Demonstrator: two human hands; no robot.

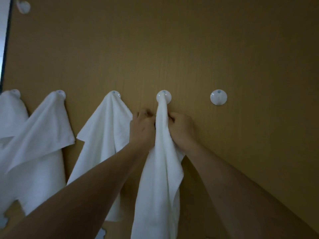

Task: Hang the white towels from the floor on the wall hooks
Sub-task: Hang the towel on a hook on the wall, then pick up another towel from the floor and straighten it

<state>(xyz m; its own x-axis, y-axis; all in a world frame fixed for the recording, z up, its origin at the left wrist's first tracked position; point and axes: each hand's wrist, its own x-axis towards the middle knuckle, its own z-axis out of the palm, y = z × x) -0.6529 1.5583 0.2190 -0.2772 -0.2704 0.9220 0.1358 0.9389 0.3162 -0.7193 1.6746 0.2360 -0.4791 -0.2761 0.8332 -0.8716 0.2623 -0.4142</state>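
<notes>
With my left hand (143, 125) and right hand (179, 128) both pinching the towel (160, 169) just below its hook (164, 97), tugging could slip it off.

Both hands, the left hand (142, 125) and the right hand (181, 129), grip a white towel (160, 178) hanging from a round wall hook (164, 96); the next hook (218, 97) is bare.

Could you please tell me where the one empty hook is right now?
The empty hook sits rightmost in the row on the brown wall, right of the hook holding the gripped towel.
</notes>
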